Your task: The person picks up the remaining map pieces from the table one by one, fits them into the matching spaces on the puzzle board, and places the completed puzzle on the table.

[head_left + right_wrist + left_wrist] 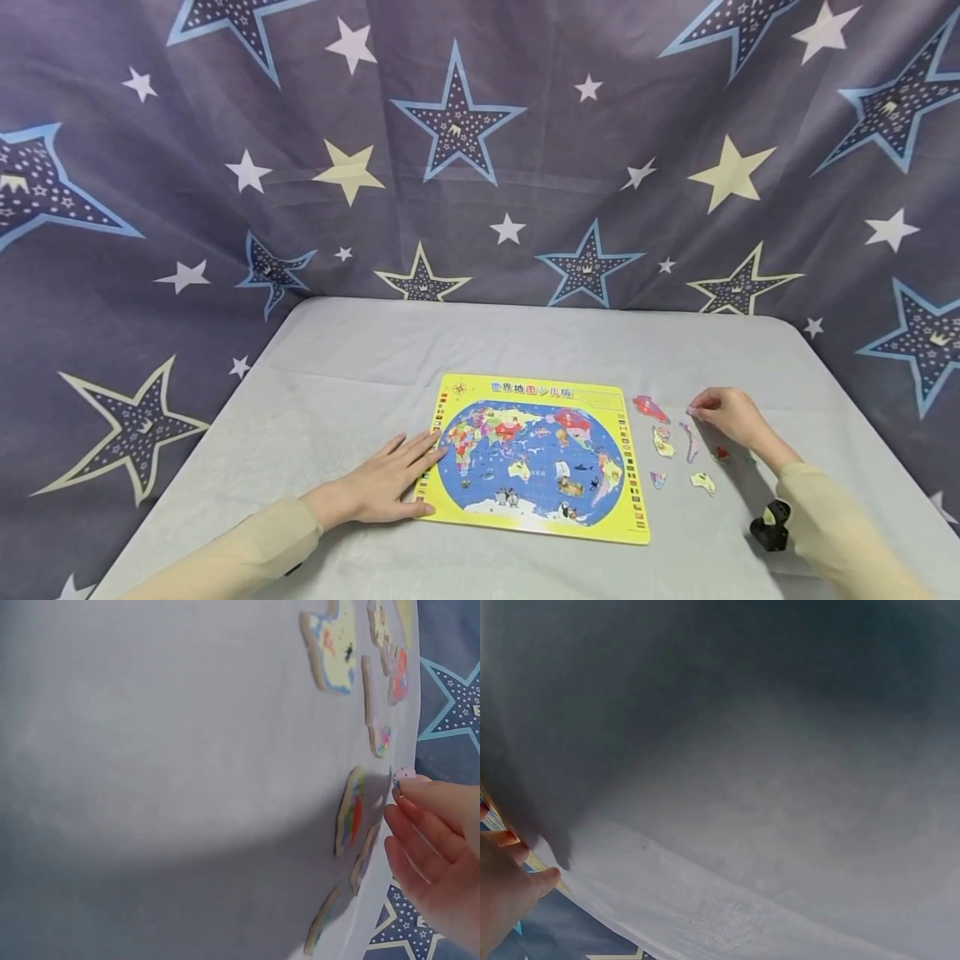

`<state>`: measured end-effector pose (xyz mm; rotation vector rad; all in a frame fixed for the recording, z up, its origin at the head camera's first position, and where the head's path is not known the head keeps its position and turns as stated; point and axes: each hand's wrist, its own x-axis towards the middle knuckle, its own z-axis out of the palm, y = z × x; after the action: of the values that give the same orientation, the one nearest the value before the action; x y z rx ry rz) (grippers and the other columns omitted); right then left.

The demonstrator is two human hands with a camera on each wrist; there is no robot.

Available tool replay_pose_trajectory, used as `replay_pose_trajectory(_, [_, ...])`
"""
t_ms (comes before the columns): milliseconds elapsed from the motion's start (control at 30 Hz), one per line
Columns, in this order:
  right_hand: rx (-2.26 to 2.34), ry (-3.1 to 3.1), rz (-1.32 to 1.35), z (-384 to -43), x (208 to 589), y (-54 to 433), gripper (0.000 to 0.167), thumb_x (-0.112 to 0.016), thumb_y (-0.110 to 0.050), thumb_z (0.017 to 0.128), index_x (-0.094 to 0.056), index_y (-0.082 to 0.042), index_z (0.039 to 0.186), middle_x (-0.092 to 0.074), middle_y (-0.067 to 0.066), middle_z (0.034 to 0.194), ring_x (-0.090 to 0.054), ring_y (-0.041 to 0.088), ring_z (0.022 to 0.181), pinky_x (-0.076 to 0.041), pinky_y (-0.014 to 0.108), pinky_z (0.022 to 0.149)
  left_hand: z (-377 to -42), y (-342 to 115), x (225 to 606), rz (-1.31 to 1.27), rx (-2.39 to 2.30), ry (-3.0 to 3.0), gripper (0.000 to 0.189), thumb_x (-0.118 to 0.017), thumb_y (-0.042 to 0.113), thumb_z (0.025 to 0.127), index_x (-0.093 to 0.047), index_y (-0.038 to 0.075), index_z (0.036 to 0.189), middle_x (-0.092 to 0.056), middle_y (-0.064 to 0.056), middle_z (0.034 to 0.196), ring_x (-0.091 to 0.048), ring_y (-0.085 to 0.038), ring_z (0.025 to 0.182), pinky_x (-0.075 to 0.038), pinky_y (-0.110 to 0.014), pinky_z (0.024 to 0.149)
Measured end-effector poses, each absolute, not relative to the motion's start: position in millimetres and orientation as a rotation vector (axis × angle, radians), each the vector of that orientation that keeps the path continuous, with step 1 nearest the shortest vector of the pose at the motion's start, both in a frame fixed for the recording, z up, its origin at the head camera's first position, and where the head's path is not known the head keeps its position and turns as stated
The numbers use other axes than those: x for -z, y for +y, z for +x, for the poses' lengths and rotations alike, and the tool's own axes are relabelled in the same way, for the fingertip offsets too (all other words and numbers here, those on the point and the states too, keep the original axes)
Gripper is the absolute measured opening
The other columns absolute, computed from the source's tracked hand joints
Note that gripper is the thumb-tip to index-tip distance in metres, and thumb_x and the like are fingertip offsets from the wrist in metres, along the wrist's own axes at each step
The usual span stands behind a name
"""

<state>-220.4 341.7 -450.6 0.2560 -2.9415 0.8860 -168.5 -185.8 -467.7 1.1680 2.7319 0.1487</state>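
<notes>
A yellow-bordered world map puzzle board lies flat on the table. My left hand rests with spread, straight fingers on the board's left edge; in the left wrist view its fingertips show at the lower left. Right of the board, my right hand pinches a small pinkish puzzle piece between thumb and forefinger, over the loose pieces. Near it lie a red puzzle piece, a long pinkish puzzle piece and a pale yellow puzzle piece.
More loose pieces lie beside the board, among them a yellowish piece and a small purple striped piece. A grey cloth covers the table. Behind it hangs a dark curtain printed with stars.
</notes>
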Motion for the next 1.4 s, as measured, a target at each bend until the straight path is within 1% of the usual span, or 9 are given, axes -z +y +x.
replay_pose_trajectory(67, [-0.895, -2.937, 0.261, -220, 450, 341, 0.007, -0.064, -0.003, 0.078, -0.065, 0.004, 0.080, -0.063, 0.010, 0.073, -0.051, 0.012, 0.061, -0.041, 0.023, 0.050, -168, -186, 467, 1.155, -0.150, 2.725, 0.080, -0.031, 0.066, 0.083, -0.018, 0.016, 0.143, -0.010, -0.005, 0.148, -0.010, -0.019, 0.135, -0.012, -0.044, 0.107])
replay_pose_trajectory(233, [-0.907, -2.932, 0.281, -220, 447, 337, 0.007, -0.062, -0.001, 0.078, -0.066, 0.004, 0.081, -0.064, 0.012, 0.077, -0.054, 0.013, 0.065, -0.043, 0.023, 0.053, -168, -186, 466, 1.130, -0.158, 2.708, 0.080, -0.031, 0.067, 0.082, -0.017, 0.016, 0.143, -0.009, -0.005, 0.149, -0.009, -0.019, 0.135, -0.014, -0.044, 0.107])
replay_pose_trajectory(467, [-0.953, -2.936, 0.303, -220, 441, 325, 0.008, -0.061, 0.001, 0.079, -0.066, 0.005, 0.084, -0.065, 0.015, 0.081, -0.059, 0.025, 0.074, -0.048, 0.033, 0.063, -168, -186, 466, 1.131, -0.161, 2.703, 0.081, -0.031, 0.067, 0.082, -0.017, 0.016, 0.143, -0.008, -0.005, 0.149, -0.009, -0.019, 0.135, -0.014, -0.044, 0.106])
replay_pose_trajectory(533, [-0.967, -2.936, 0.309, -220, 440, 323, 0.009, -0.061, 0.000, 0.080, -0.066, 0.005, 0.085, -0.065, 0.015, 0.082, -0.060, 0.026, 0.075, -0.048, 0.033, 0.064, -168, -186, 467, 1.133, -0.160, 2.704, 0.081, -0.031, 0.067, 0.082, -0.018, 0.015, 0.143, -0.008, -0.005, 0.149, -0.009, -0.020, 0.135, -0.015, -0.045, 0.106])
replay_pose_trajectory(733, [-1.017, -2.937, 0.337, -223, 439, 315, 0.011, -0.060, -0.001, 0.081, -0.066, 0.005, 0.088, -0.065, 0.016, 0.084, -0.060, 0.024, 0.075, -0.049, 0.027, 0.062, -168, -185, 465, 1.136, -0.159, 2.707, 0.080, -0.032, 0.066, 0.082, -0.019, 0.015, 0.143, -0.010, -0.006, 0.148, -0.010, -0.021, 0.135, -0.017, -0.045, 0.106])
replay_pose_trajectory(967, [-1.077, -2.955, 0.327, -225, 438, 301, 0.013, -0.059, -0.003, 0.081, -0.066, 0.004, 0.091, -0.065, 0.015, 0.087, -0.060, 0.023, 0.077, -0.048, 0.029, 0.063, -168, -184, 462, 1.152, -0.169, 2.711, 0.079, -0.035, 0.064, 0.083, -0.023, 0.012, 0.142, -0.013, -0.009, 0.148, -0.014, -0.024, 0.134, -0.019, -0.047, 0.105])
replay_pose_trajectory(1033, [-1.079, -2.956, 0.336, -226, 438, 297, 0.013, -0.060, -0.003, 0.081, -0.066, 0.004, 0.090, -0.065, 0.015, 0.086, -0.060, 0.023, 0.077, -0.047, 0.029, 0.062, -167, -184, 462, 1.153, -0.161, 2.710, 0.079, -0.035, 0.064, 0.083, -0.022, 0.012, 0.142, -0.013, -0.009, 0.148, -0.014, -0.024, 0.134, -0.019, -0.047, 0.105])
replay_pose_trajectory(1233, [-1.145, -2.955, 0.358, -230, 441, 288, 0.015, -0.061, -0.007, 0.081, -0.067, 0.004, 0.090, -0.066, 0.013, 0.083, -0.059, 0.019, 0.070, -0.045, 0.023, 0.055, -168, -184, 462, 1.135, -0.135, 2.709, 0.080, -0.031, 0.067, 0.082, -0.020, 0.014, 0.142, -0.011, -0.007, 0.148, -0.012, -0.022, 0.134, -0.017, -0.045, 0.106])
replay_pose_trajectory(1400, [-1.181, -2.933, 0.404, -233, 443, 279, 0.015, -0.061, -0.005, 0.081, -0.066, 0.005, 0.090, -0.066, 0.014, 0.082, -0.059, 0.017, 0.068, -0.046, 0.022, 0.054, -168, -184, 464, 1.131, -0.105, 2.718, 0.082, -0.028, 0.069, 0.082, -0.020, 0.015, 0.142, -0.010, -0.005, 0.148, -0.011, -0.020, 0.135, -0.018, -0.044, 0.106])
